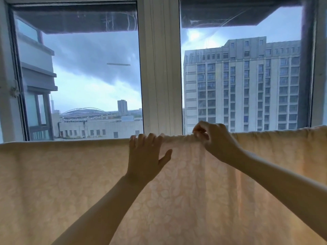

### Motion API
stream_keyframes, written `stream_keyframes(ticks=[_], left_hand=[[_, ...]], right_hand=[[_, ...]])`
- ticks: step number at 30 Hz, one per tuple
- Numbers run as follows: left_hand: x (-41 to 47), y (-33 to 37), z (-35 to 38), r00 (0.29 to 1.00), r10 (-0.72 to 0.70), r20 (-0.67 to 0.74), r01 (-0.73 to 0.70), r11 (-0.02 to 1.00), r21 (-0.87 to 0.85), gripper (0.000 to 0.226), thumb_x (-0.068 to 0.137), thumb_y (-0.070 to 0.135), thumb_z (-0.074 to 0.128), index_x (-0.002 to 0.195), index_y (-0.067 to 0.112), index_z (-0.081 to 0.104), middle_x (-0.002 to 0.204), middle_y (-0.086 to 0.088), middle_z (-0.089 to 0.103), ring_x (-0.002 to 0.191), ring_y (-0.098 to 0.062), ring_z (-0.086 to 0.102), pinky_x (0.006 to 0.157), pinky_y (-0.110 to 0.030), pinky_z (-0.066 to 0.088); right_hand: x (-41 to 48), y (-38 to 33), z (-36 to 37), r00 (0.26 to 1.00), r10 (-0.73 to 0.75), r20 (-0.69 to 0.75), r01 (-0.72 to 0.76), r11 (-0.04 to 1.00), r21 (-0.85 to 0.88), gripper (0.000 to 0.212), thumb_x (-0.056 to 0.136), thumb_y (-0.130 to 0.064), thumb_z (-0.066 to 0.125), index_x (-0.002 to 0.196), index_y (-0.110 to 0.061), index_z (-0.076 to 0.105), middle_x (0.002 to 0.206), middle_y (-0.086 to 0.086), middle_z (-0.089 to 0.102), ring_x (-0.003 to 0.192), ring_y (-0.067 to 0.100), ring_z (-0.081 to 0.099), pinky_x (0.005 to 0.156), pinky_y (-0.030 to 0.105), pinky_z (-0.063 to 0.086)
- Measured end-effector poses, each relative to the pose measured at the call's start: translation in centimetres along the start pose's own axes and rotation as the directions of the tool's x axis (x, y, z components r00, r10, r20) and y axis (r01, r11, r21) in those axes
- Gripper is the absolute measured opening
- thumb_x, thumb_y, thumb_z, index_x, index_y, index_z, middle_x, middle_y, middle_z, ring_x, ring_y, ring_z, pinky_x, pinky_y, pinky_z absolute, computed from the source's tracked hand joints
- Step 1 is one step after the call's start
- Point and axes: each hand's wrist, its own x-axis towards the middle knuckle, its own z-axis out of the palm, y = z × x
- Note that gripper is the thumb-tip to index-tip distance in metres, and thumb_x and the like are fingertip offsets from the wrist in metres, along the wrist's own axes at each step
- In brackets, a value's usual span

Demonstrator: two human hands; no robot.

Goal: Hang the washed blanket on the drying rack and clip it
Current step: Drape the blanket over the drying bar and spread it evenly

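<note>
From where I stand, the pale peach, leaf-patterned blanket [70, 174] is draped over the drying rack and fills the lower half of the view, from nine o'clock across to three. Its top fold runs level below the white-framed double window [161, 68]. The rack's bar is hidden under the cloth.

The left hand [145, 156], just below centre at six o'clock, lies flat against the blanket. Its fingers are straight and hooked lightly over the top fold, the thumb is spread wide, and it grips nothing. The right hand [214, 142], at about four o'clock, has its fingers curled and pinches the fold where the cloth is bunched into small gathers. I cannot tell whether a clip sits between its fingertips; they are in shadow against the bright glass.

I would say the hanging is done and the clipping is in progress. The gathers are the worry, because a clip pushed over that thick bunch may bite cloth alone, miss the bar and pop off. A pull by the right hand towards three o'clock, with the left only resting, could drag the fold sideways and leave the drape uneven. A wet blanket is heavy, so the longer side could slide it off the bar.
</note>
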Motion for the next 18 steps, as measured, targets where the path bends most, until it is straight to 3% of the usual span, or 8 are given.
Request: stream_keyframes(ticks=[3, 9, 14, 18], left_hand=[[-0.1, -0.4, 0.5, 0.999, -0.005, -0.036, 0.005, 1.0, 0.001, 0.055, 0.092, 0.063, 0.029, 0.114, 0.02, 0.056, 0.098, -0.002, 0.059, 0.091, -0.025, 0.053, 0.089, -0.048, 0.041], [-0.1, -0.5, 1.1, 0.995, -0.002, -0.101, 0.002, 1.0, -0.006, 0.05, 0.092, 0.061, 0.033, 0.111, 0.02, 0.055, 0.095, -0.003, 0.059, 0.088, -0.026, 0.053, 0.086, -0.047, 0.041], [-0.1, -0.4, 0.9, 0.994, -0.002, -0.109, 0.003, 1.0, 0.008, 0.049, 0.093, 0.059, 0.033, 0.111, 0.02, 0.055, 0.093, -0.004, 0.059, 0.086, -0.027, 0.053, 0.085, -0.047, 0.042], [-0.1, -0.5, 0.9, 0.994, -0.001, -0.109, 0.002, 1.0, 0.01, 0.049, 0.091, 0.059, 0.036, 0.112, 0.02, 0.057, 0.095, -0.003, 0.06, 0.089, -0.027, 0.054, 0.087, -0.047, 0.042]], right_hand=[[-0.7, 1.0, -0.7, 1.0, -0.002, -0.005, 0.001, 0.998, -0.058, 0.014, 0.092, -0.021, 0.06, 0.103, -0.015, 0.067, 0.091, -0.001, 0.071, 0.075, 0.007, 0.066, 0.073, 0.024, 0.057], [-0.6, 1.7, -0.3, 0.998, -0.014, -0.059, 0.01, 0.998, -0.059, 0.011, 0.09, -0.023, 0.064, 0.094, -0.017, 0.072, 0.081, -0.005, 0.073, 0.065, 0.003, 0.065, 0.066, 0.023, 0.056], [-0.2, 1.6, -0.2, 0.998, 0.021, -0.064, -0.03, 0.989, -0.142, 0.016, 0.096, -0.024, 0.053, 0.091, -0.013, 0.064, 0.078, -0.001, 0.067, 0.063, 0.01, 0.062, 0.062, 0.028, 0.054], [-0.2, 2.6, -1.6, 0.991, 0.053, -0.121, -0.064, 0.994, -0.09, 0.016, 0.097, -0.02, 0.049, 0.087, -0.012, 0.058, 0.077, 0.0, 0.062, 0.066, 0.016, 0.06, 0.062, 0.032, 0.051]])
